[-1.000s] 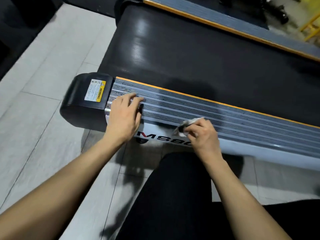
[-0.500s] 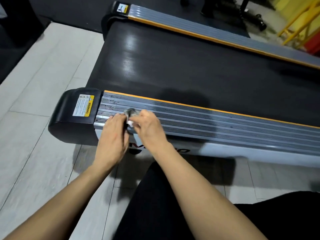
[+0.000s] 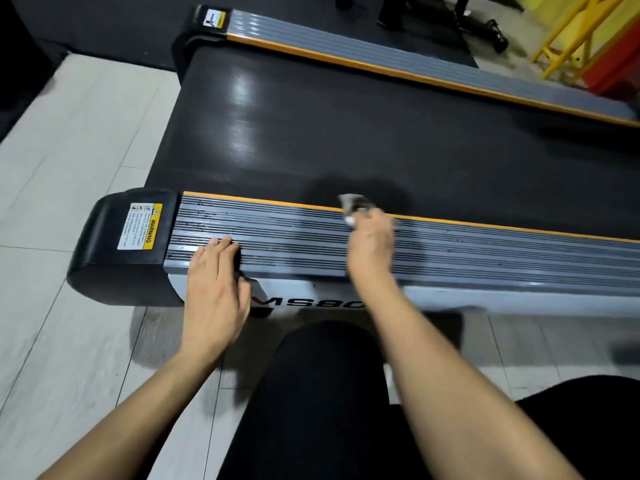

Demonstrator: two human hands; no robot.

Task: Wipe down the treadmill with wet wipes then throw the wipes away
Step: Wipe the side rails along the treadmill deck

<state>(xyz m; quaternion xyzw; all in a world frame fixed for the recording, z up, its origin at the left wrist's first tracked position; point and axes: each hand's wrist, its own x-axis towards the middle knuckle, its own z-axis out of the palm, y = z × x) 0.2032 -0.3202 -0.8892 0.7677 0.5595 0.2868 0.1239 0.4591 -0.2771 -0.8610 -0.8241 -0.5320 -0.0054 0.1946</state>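
Two long side rails frame the treadmill [image 3: 346,133]. The near rail [image 3: 311,244] runs its long axis from the black end cap [image 3: 114,244] at your left off past the right edge of view, and the far rail [image 3: 415,67] lies parallel beyond the dark belt.

Your right hand [image 3: 370,244] pinches a crumpled, greyed wet wipe [image 3: 355,202] in a closed grip; the wipe sits at the rail's far edge, on the orange trim strip [image 3: 263,201] where the rail meets the belt. Your left hand [image 3: 214,289] lies flat, grip open, with its fingers [image 3: 221,245] straight on the ribbed rail beside the end cap and its palm over the rail's near edge.

Half a second ago both hands were bunched together by the end cap with the wipe between them. Now the right hand has swept rightward and outward along the rail, blurred with motion, while the left has stayed near the cap.

Rightward, the ribbed rail stretches on with dark specks scattered in its grooves. The near edge drops to a white side panel [image 3: 485,299] lettered "MS80", then to the tiled floor [image 3: 69,150]. Your dark-clad knee [image 3: 311,393] is close to that panel.
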